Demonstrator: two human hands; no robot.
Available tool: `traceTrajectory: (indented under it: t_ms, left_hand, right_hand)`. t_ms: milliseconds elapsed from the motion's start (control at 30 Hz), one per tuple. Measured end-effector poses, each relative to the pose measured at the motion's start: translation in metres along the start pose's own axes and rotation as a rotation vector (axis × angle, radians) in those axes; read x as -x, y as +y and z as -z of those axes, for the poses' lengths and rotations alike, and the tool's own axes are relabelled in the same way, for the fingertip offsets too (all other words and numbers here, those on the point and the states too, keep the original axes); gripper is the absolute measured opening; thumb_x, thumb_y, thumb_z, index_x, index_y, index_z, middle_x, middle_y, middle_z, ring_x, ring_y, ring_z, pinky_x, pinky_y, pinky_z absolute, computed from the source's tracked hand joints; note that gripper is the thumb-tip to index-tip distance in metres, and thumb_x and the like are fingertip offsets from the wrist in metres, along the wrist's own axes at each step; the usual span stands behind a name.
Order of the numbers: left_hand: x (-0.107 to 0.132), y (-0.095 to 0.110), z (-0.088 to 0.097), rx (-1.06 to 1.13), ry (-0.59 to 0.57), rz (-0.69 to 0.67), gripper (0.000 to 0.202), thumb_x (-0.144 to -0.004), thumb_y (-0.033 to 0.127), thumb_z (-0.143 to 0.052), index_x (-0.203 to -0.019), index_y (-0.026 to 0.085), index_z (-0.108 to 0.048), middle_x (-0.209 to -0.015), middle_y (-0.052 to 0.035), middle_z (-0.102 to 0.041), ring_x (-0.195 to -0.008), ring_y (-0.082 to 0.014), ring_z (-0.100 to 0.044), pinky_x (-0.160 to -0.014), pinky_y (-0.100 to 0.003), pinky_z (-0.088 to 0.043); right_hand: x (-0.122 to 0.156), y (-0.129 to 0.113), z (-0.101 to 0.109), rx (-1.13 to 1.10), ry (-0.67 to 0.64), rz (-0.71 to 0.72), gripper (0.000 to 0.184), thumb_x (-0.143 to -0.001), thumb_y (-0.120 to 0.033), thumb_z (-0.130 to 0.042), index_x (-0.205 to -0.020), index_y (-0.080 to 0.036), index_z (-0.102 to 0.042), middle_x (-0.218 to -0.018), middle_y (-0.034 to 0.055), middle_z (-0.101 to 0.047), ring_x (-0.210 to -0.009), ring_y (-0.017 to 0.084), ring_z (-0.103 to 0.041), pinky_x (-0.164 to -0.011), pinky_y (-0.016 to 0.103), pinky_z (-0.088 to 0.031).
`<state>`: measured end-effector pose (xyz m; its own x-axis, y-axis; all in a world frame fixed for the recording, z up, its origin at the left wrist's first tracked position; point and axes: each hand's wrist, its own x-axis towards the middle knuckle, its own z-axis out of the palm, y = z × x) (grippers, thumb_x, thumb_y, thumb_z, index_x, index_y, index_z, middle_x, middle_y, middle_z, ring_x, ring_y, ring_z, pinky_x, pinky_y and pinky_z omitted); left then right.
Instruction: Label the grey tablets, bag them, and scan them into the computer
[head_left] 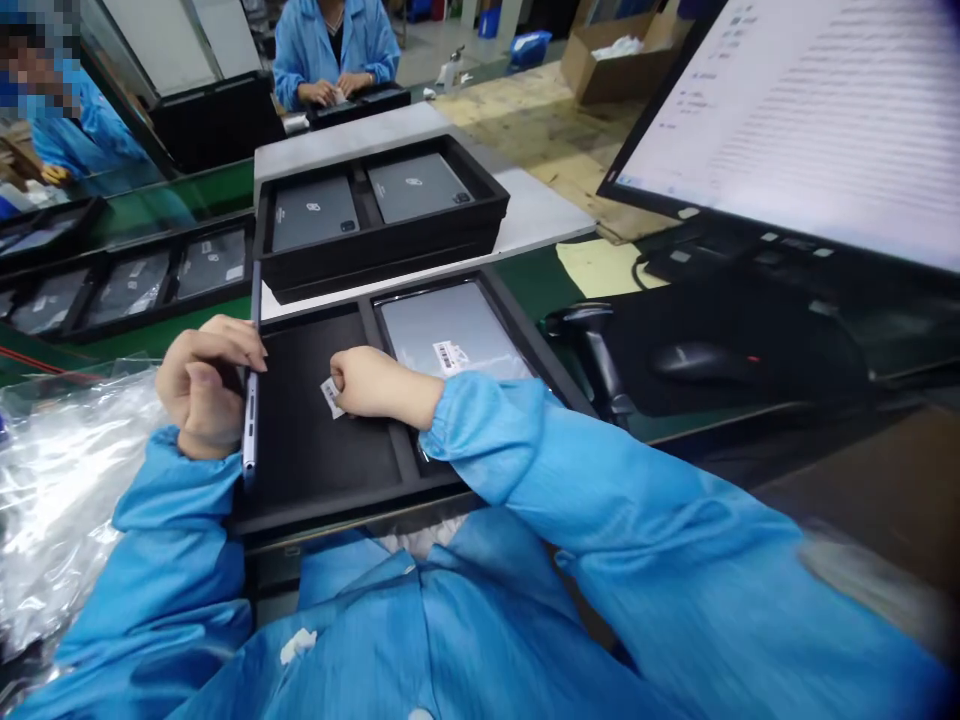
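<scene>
The tablet (250,400), clamped on edge by the left hand (202,385), should be steadied while the label (331,396) (pinched in the right hand (375,382)) is aligned squarely.

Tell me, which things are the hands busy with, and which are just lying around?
In use:
left hand holding tablet on edge
right hand pinching small label
black tray

Lying about:
barcode scanner
mouse
monitor
plastic bags

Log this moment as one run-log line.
left hand: holds grey tablet on edge | right hand: pinches small white barcode label | below: black foam tray
</scene>
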<state>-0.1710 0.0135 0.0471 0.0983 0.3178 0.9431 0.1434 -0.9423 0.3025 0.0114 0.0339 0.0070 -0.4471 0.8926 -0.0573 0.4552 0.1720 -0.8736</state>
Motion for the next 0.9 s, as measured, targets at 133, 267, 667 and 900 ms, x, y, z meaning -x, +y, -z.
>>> traceTrajectory:
  t_ms: [133, 267, 667, 900]
  left_hand:
    - [0.011, 0.000, -0.013, -0.170, -0.471, 0.100, 0.023, -0.105, 0.033, -0.050, -0.096, 0.018, -0.066, -0.087, -0.0078, -0.068, -0.085, -0.0204, -0.064, -0.083, -0.038, -0.052]
    - [0.028, 0.000, -0.031, -0.422, -1.132, 0.244, 0.030, -0.105, 0.038, -0.046, -0.110, 0.016, -0.065, -0.105, -0.0154, -0.068, -0.097, -0.0268, -0.065, -0.088, -0.042, -0.054]
    - [0.010, 0.049, -0.157, -0.508, -1.155, 0.616, 0.039, -0.101, 0.034, -0.054, -0.135, 0.015, -0.051, -0.125, -0.0176, -0.062, -0.112, -0.0291, -0.065, -0.096, -0.042, -0.056]
    - [0.009, 0.046, -0.237, -0.517, -1.223, 0.615, 0.034, -0.099, 0.032, -0.056, -0.128, 0.014, -0.053, -0.113, -0.0184, -0.067, -0.097, -0.0317, -0.071, -0.084, -0.043, -0.057]
  right_hand:
    - [-0.001, -0.001, 0.013, 0.147, 0.025, 0.041, 0.019, -0.092, -0.032, -0.078, -0.099, -0.016, -0.072, -0.104, 0.0080, -0.074, -0.097, 0.023, -0.070, -0.085, 0.033, -0.056]
    - [-0.001, -0.003, 0.058, 0.289, 0.330, 0.126, 0.007, -0.086, -0.019, -0.073, -0.081, -0.020, -0.068, -0.085, 0.0065, -0.074, -0.089, 0.023, -0.069, -0.080, 0.031, -0.051]
    - [0.182, 0.053, 0.057, -0.120, 0.808, 0.496, 0.022, -0.091, -0.036, -0.067, -0.073, -0.024, -0.066, -0.063, 0.0028, -0.060, -0.055, 0.019, -0.055, -0.052, 0.032, -0.046]
    - [0.203, 0.058, 0.068, -0.088, 0.770, 0.455, 0.024, -0.090, -0.034, -0.064, -0.069, -0.024, -0.064, -0.059, 0.0008, -0.057, -0.054, 0.017, -0.053, -0.053, 0.030, -0.044]
